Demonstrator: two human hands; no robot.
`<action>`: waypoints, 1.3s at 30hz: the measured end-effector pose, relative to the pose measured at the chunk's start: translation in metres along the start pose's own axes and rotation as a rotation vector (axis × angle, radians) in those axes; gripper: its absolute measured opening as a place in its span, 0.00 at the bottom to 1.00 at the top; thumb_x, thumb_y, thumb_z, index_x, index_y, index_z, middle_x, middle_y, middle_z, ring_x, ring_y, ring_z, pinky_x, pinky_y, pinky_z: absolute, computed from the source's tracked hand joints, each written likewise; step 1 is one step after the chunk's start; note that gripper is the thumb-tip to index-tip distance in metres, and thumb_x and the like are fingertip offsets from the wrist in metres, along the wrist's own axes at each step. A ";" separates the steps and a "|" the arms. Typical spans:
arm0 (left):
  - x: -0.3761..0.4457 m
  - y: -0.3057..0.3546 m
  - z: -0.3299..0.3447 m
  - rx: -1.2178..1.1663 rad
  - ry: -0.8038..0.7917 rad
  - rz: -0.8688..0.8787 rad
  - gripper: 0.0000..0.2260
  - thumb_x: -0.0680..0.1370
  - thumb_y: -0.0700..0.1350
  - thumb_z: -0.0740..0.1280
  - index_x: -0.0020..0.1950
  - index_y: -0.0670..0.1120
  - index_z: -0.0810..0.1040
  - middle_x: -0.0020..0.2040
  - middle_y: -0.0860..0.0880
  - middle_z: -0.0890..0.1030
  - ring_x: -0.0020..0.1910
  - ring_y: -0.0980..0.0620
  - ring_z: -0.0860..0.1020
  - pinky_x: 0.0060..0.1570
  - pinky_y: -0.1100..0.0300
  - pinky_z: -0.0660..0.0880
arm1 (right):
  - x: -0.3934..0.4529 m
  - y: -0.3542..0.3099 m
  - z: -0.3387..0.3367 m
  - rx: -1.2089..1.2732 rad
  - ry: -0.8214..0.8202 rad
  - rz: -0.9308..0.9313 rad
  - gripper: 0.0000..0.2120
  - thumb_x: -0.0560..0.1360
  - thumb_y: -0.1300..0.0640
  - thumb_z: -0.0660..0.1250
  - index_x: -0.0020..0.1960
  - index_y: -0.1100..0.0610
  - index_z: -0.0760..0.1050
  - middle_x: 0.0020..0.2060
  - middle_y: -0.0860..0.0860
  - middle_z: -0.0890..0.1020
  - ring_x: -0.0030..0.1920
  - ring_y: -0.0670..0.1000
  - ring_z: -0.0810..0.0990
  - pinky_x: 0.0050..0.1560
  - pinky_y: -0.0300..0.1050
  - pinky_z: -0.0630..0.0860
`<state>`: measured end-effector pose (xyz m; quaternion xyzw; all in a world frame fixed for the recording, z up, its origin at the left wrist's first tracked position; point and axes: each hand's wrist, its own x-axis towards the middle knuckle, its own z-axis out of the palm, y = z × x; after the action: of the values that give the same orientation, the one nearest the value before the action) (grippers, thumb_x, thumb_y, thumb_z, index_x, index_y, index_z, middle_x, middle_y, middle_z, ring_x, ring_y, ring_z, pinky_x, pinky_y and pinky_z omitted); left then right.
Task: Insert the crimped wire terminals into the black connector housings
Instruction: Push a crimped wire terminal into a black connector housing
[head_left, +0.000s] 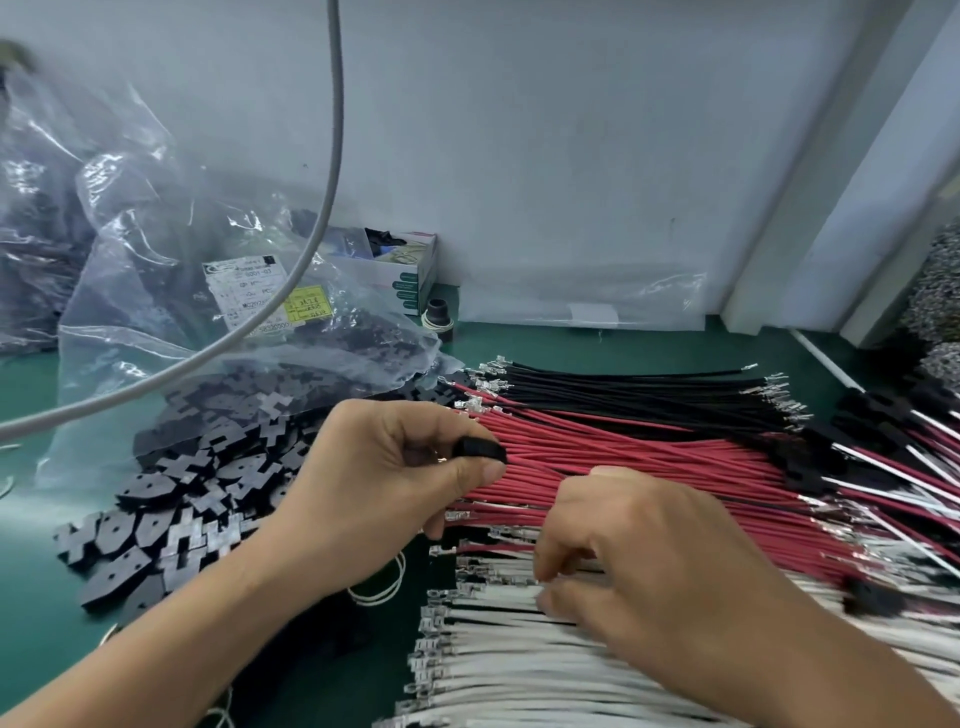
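My left hand (387, 478) pinches a small black connector housing (480, 451) between thumb and forefinger, held just above the red wires (649, 457). My right hand (639, 561) reaches down onto the white wires (498, 654), its fingertips curled on them near their crimped terminals; whether it holds one I cannot tell. Black wires (623, 387) lie behind the red ones, all with metal terminals at their left ends. A loose pile of black housings (171, 519) lies to the left of my left hand.
A clear plastic bag (234, 312) of black housings spills open at the left, with more bags behind it. A grey cable (332, 156) arcs overhead. A small cardboard box (400, 270) stands by the wall. Finished wire assemblies (893, 457) lie at the right on the green mat (41, 597).
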<state>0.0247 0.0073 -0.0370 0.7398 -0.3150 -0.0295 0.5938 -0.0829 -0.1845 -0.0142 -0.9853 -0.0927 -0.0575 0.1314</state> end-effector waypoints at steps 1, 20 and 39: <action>0.000 -0.001 0.000 0.002 -0.002 0.002 0.04 0.71 0.45 0.79 0.44 0.52 0.88 0.33 0.48 0.85 0.22 0.52 0.78 0.26 0.61 0.77 | 0.000 0.001 0.000 0.010 -0.003 0.009 0.10 0.71 0.39 0.71 0.47 0.42 0.77 0.45 0.35 0.76 0.50 0.37 0.72 0.46 0.37 0.68; 0.004 0.006 0.000 -0.194 0.024 -0.100 0.07 0.65 0.45 0.79 0.41 0.46 0.89 0.27 0.46 0.83 0.19 0.51 0.76 0.22 0.69 0.70 | 0.004 0.016 0.003 0.219 0.427 0.034 0.05 0.77 0.51 0.65 0.43 0.45 0.78 0.41 0.41 0.76 0.42 0.48 0.78 0.37 0.41 0.73; 0.003 0.009 0.000 -0.247 -0.049 -0.120 0.10 0.64 0.42 0.79 0.44 0.44 0.89 0.29 0.44 0.83 0.21 0.53 0.76 0.23 0.69 0.71 | 0.007 0.015 0.010 0.211 0.508 0.035 0.07 0.80 0.52 0.64 0.44 0.46 0.77 0.41 0.42 0.76 0.40 0.48 0.77 0.35 0.48 0.74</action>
<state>0.0233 0.0050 -0.0282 0.6777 -0.2784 -0.1215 0.6697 -0.0725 -0.1952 -0.0269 -0.9216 -0.0453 -0.2905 0.2534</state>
